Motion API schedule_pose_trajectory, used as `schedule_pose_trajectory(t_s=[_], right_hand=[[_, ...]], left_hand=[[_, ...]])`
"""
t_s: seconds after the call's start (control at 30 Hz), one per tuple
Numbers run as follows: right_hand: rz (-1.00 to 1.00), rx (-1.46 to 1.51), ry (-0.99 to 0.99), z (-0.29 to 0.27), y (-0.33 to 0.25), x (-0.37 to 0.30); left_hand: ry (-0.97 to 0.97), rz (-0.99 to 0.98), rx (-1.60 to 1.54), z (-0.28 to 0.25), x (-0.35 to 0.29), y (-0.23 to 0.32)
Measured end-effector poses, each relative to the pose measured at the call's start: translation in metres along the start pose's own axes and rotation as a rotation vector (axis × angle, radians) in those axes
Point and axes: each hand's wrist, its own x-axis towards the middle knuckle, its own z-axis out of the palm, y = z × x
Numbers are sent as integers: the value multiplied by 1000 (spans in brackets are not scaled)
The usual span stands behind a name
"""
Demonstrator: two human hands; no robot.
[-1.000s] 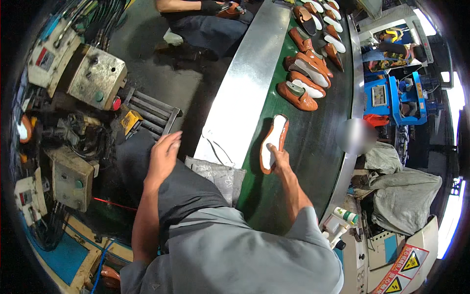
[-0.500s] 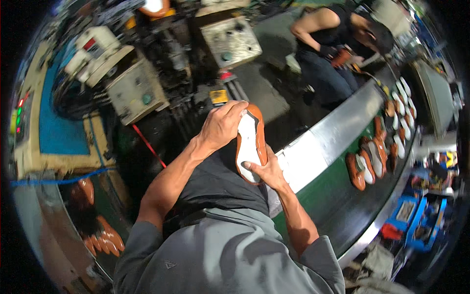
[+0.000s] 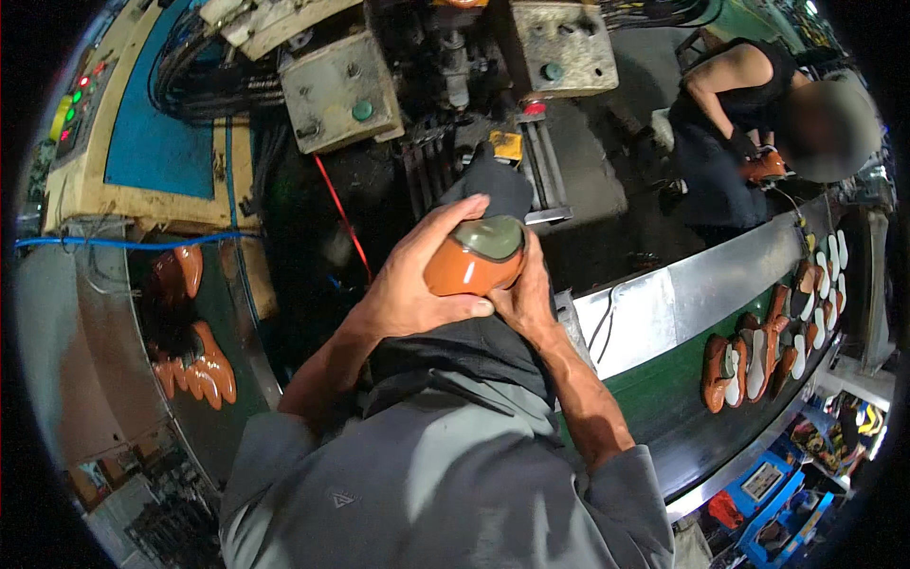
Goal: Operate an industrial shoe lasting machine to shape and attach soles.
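Observation:
A shoe upper (image 3: 466,273) of glossy orange-brown leather is held above my lap, pulled over a green last (image 3: 490,237) whose smooth end faces up. My left hand (image 3: 409,286) wraps its left side, thumb across the near face. On the opposite side, my right hand (image 3: 527,296) grips it with curled fingers. The white underside is turned out of sight, and the far end of the shoe is hidden.
A conveyor with a green belt (image 3: 654,394) runs along my right, carrying several brown shoes (image 3: 718,375) and white soles. Ahead stand machine control boxes (image 3: 346,90). Brown uppers (image 3: 204,365) lie at left. A person (image 3: 749,114) in black sits at far right, holding another shoe.
The shoe has been turned from its white underside to show the green last end. My left hand has slid down its side, and the right hand has shifted its grip. The view has swung left.

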Motion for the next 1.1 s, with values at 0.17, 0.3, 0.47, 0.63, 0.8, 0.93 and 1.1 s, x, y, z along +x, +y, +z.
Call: schedule_pose_trajectory(t_s=[0.17,0.3,0.47,0.63,0.8,0.93,1.1], right_hand=[[-36,0,-47,-2,5,-5],[-66,-63,-24,2,16,-13],[-78,-49,15,9,27,-21],[-150,-125,44,13,32,-19],[-21,20,11,5,32,-21],[43,6,-236,-46,-37,32],[-13,-241,-323,-69,-84,26]], left_hand=[[100,6,41,19,-5,-1],[147,-10,41,24,-7,4],[177,6,44,30,-8,0],[221,27,42,35,-11,0],[193,-18,-25,35,-9,-4],[190,67,-310,-1,20,-22],[367,-335,-421,-4,73,-86]])
